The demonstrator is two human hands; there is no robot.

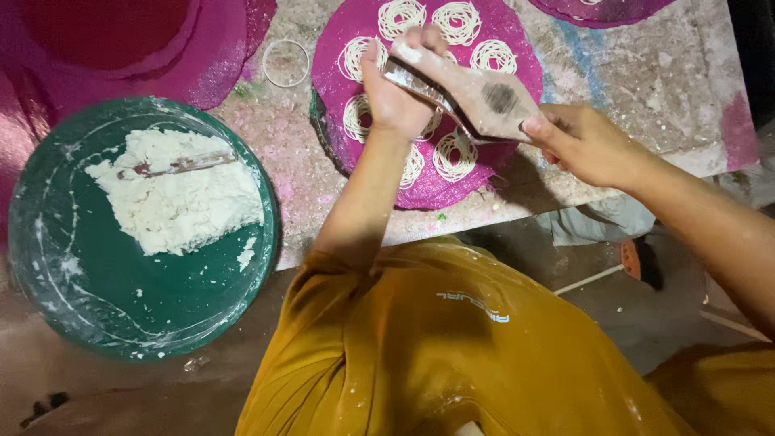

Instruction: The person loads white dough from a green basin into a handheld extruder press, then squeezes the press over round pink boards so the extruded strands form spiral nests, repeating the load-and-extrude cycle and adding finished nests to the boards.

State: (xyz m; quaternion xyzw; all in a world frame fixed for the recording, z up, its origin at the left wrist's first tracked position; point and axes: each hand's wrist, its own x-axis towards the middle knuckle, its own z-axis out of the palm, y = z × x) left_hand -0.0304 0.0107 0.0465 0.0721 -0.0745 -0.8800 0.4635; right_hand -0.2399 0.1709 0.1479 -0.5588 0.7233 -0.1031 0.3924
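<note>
A speckled, paint-stained surface point(646, 73) is spread beneath and beyond both hands. To the left of the left hand, well apart from it, a large round green tray point(97, 307) is seen; a slab of white dough point(178, 198) is held in it, with a thin dough-smeared stick point(178, 164) laid across the top of the slab, and white smears and crumbs are scattered over the tray's floor. Beyond the tray, at the far left, round pink mats point(218, 73) are stacked. Directly under the hands a round pink mat point(476, 182) is laid, and coils of thin white noodle strands point(456, 22) are arranged on it in a ring; some coils are hidden by the hands. Part of another pink mat point(597, 10) is visible beyond the right hand. A yellow shirt point(452, 347) fills the space nearest the camera.

A wooden press point(476, 93), flat-handled and dusted with flour, is held above the coil-covered mat. The left hand point(395, 89) is closed around its far end, where a metal part shows. The right hand point(585, 145) is curled around its near handle, the thumb pressed on the wood. A small white ring point(286, 62) lies on the surface, left of the left hand.
</note>
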